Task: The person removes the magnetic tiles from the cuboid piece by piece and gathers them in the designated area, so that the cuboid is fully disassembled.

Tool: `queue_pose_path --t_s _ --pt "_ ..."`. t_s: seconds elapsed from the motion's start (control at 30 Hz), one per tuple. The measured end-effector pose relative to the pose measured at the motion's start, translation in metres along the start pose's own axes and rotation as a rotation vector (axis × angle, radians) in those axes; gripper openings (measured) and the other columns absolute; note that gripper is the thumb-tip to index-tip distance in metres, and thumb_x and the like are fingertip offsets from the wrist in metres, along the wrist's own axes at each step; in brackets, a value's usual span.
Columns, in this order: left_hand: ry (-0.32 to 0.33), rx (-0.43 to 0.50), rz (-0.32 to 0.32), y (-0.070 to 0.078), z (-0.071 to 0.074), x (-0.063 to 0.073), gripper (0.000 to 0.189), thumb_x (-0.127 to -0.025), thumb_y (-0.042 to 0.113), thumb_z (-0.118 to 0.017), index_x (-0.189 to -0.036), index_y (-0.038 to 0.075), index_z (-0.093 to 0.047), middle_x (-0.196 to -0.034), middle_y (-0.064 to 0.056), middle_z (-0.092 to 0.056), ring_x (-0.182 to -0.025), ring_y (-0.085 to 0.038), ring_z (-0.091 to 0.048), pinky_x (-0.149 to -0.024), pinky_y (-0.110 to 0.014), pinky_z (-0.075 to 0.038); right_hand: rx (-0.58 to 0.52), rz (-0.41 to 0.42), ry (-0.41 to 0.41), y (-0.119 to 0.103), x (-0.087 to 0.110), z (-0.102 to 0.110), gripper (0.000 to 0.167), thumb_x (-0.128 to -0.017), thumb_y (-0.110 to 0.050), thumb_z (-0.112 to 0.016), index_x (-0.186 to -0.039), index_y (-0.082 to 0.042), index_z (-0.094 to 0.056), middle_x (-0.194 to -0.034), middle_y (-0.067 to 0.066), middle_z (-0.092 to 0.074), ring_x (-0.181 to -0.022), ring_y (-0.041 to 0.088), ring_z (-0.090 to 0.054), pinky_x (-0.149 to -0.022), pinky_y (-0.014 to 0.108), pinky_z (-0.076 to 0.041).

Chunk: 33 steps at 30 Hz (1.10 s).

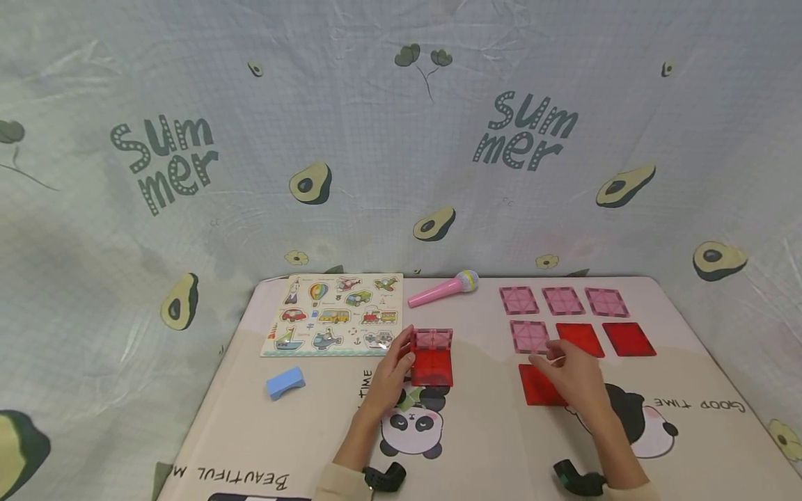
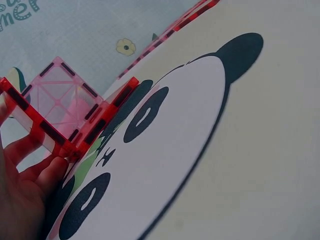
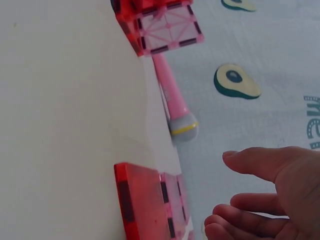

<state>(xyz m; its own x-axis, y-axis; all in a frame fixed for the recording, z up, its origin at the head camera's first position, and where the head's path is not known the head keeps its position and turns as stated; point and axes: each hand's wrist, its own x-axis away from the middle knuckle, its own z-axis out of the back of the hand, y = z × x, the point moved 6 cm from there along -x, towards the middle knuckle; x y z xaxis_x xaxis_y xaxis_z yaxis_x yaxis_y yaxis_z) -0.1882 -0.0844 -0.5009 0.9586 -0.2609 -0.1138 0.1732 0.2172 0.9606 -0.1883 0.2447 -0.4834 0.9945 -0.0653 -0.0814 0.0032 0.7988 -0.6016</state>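
Toward the middle of the table, a red magnetic tile [image 1: 432,367] lies flat, with a pink magnetic tile [image 2: 57,102] standing along its far edge. Another red magnetic tile [image 2: 42,129] stands upright at the left side. My left hand [image 1: 388,376] holds this upright tile, its fingers partly visible through it in the left wrist view. On the right, my right hand [image 1: 573,372] hovers over loose magnetic tiles, its thumb and fingers apart with nothing between them. Nearest to it are a pink tile [image 1: 528,337] and a red tile [image 1: 540,386], partly covered by the hand.
Three pink tiles [image 1: 562,301] form the back row at right; two more red tiles [image 1: 629,339] lie before them. A pink toy microphone [image 1: 435,292] lies near the back edge. At left are a picture puzzle board [image 1: 344,316] and a blue block [image 1: 285,383].
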Motion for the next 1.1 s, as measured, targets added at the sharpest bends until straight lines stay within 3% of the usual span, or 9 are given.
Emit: queue_pose_path --t_s 0.23,0.5,0.8,1.03,1.1 --pt "-0.009 0.008 -0.008 0.000 0.000 0.000 0.056 -0.106 0.018 -0.040 -0.159 0.014 -0.025 -0.161 -0.020 -0.034 -0.145 -0.043 -0.039 -0.111 -0.054 -0.045 -0.054 0.066 0.014 -0.018 -0.007 -0.006 0.054 -0.091 -0.037 -0.073 -0.128 0.001 -0.062 -0.112 0.018 -0.071 -0.095 0.029 -0.068 -0.073 0.024 -0.058" --pt "-0.010 0.003 -0.008 0.000 0.000 0.000 0.056 -0.106 0.018 -0.040 -0.159 0.014 -0.025 -0.161 -0.019 -0.034 -0.146 -0.043 -0.038 -0.111 -0.054 -0.045 -0.133 0.129 0.003 -0.036 -0.015 -0.017 0.052 -0.090 -0.029 -0.075 -0.132 -0.003 -0.059 -0.119 0.020 -0.067 -0.101 0.032 -0.068 -0.085 0.044 -0.063" --pt "-0.009 -0.008 -0.003 -0.003 0.000 -0.001 0.056 -0.105 0.017 -0.040 -0.159 0.013 -0.025 -0.160 -0.020 -0.034 -0.144 -0.044 -0.039 -0.111 -0.053 -0.046 -0.152 0.197 0.033 -0.054 -0.022 -0.032 0.050 -0.087 -0.025 -0.078 -0.129 -0.004 -0.062 -0.120 0.019 -0.067 -0.103 0.033 -0.067 -0.088 0.049 -0.061" --pt "0.032 0.005 -0.009 -0.039 -0.005 -0.010 0.056 -0.106 0.020 -0.040 -0.159 0.015 -0.025 -0.161 -0.017 -0.034 -0.146 -0.044 -0.038 -0.110 -0.056 -0.045 -0.173 0.241 0.035 -0.068 -0.027 -0.044 0.050 -0.085 -0.023 -0.080 -0.128 -0.004 -0.063 -0.120 0.016 -0.068 -0.105 0.031 -0.068 -0.088 0.047 -0.061" --pt "0.045 0.006 -0.022 -0.043 -0.005 -0.012 0.056 -0.105 0.023 -0.041 -0.159 0.016 -0.027 -0.160 -0.014 -0.036 -0.145 -0.042 -0.040 -0.109 -0.056 -0.047 -0.183 0.250 0.033 -0.073 -0.028 -0.048 0.050 -0.084 -0.023 -0.081 -0.128 -0.005 -0.063 -0.120 0.015 -0.068 -0.106 0.030 -0.068 -0.088 0.046 -0.061"
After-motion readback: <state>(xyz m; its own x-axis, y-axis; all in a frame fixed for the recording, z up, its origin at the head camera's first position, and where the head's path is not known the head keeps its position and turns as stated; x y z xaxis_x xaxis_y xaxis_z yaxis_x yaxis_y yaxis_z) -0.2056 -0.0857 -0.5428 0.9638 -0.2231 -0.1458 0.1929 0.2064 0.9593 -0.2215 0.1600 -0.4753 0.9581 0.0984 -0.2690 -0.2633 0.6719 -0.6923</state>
